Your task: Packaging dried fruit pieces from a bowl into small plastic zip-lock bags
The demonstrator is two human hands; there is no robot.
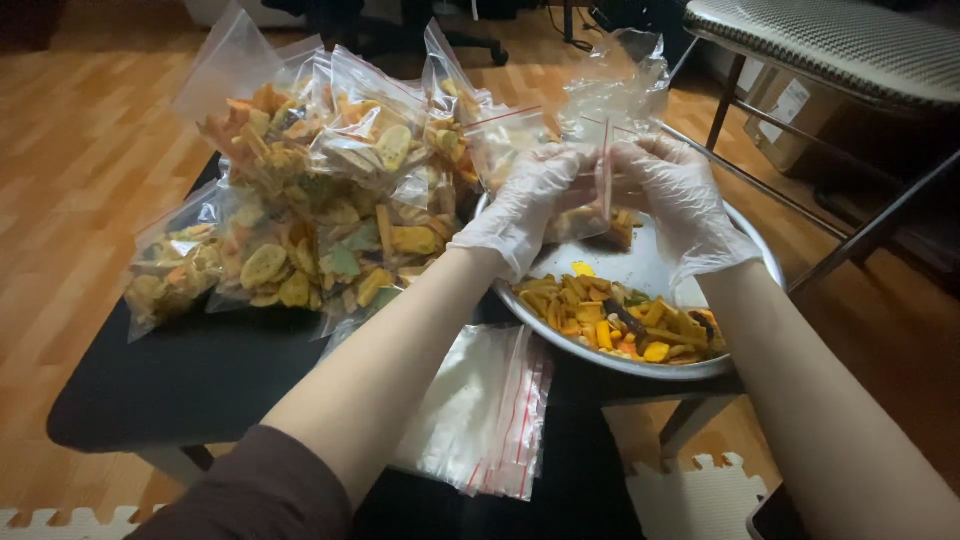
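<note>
Zip bag [600, 150] pinched by left hand [520, 210] and right hand [680, 205] grip — bag contents partly hidden behind gloves.

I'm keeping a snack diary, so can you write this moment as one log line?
left hand: gloved, holds bag | right hand: gloved, holds bag | tray: chips | table: filled bags

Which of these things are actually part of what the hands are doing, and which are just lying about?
In use:
left hand and right hand, gloved, holding a clear zip bag
metal tray of loose mixed chips
filled bags
stack of empty bags

Lying about:
chair
foam mat
</note>
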